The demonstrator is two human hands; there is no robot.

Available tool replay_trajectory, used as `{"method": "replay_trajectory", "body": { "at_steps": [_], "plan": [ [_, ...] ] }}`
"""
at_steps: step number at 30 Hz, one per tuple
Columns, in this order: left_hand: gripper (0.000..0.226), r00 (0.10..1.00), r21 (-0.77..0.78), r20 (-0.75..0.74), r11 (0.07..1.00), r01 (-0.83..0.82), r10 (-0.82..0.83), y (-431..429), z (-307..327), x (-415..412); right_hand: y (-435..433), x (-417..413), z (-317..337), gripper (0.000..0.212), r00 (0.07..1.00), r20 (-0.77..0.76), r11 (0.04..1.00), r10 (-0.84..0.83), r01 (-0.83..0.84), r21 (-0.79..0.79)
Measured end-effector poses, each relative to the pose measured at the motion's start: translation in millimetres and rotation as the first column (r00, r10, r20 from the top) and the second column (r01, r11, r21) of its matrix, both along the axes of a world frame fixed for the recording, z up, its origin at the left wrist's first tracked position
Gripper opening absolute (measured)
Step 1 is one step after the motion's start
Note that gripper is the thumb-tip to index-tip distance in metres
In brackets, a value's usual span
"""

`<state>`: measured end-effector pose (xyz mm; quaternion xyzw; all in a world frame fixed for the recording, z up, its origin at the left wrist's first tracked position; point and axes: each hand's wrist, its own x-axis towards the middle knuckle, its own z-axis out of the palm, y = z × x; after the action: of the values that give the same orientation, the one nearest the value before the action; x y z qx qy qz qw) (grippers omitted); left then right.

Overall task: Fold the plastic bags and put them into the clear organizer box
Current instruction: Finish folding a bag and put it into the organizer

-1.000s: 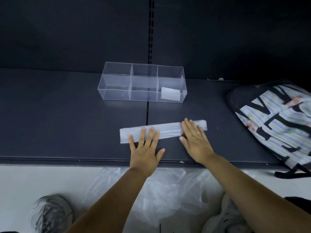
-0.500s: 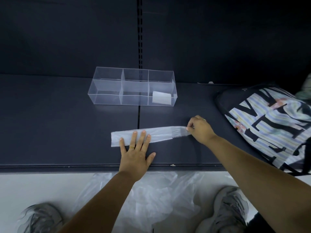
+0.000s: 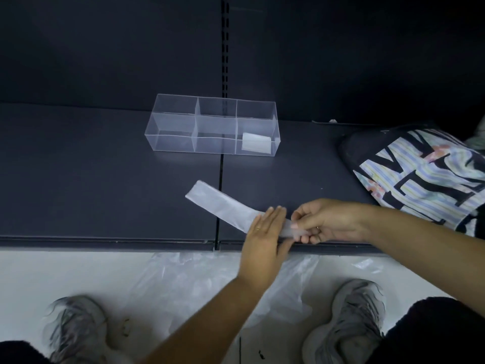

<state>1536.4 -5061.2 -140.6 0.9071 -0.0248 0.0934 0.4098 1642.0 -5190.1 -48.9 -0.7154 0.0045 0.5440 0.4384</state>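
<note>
Large black block letters run in rows across the pale striped panel of a tote bag lying at the right end of a dark shelf. They are the only writing on view. A shape like an M can be made out near the bag's upper edge. The remaining letters are crumpled by folds in the cloth and cut off at the frame's edge, so no whole word can be read.
</note>
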Motion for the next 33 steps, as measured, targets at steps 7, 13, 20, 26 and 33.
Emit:
{"method": "replay_trajectory", "body": {
  "at_steps": [7, 13, 20, 26, 33],
  "plan": [
    [0.029, 0.902, -0.810, -0.430, 0.424, -0.405, 0.040, 19, 40, 13, 18, 28, 10, 0.064, 0.937, 0.329, 0.979, -0.115, 0.052, 0.195],
    [0.028, 0.830, -0.832, -0.547, 0.174, -0.526, -0.105, 57, 22, 25, 42, -4, -64, 0.029, 0.967, 0.256, 0.981, -0.016, -0.035, 0.192],
    [0.019, 0.748, -0.734, -0.662, 0.173, -0.657, 0.030, 91, 0, 44, 57, -10, -89, 0.009, 0.889, 0.441, 0.990, -0.124, 0.138, 0.000],
    [0.018, 0.641, -0.493, -0.615, 0.410, -0.767, 0.459, 135, -4, 66, 65, -9, -89, 0.007, 0.872, 0.480, 0.984, -0.097, 0.156, -0.085],
    [0.037, 0.993, 0.098, 0.005, 0.989, -0.114, 0.115, 93, -5, 8, 57, -19, -86, 0.011, 0.868, 0.475, 0.984, -0.149, 0.179, -0.020]
  ]
}}
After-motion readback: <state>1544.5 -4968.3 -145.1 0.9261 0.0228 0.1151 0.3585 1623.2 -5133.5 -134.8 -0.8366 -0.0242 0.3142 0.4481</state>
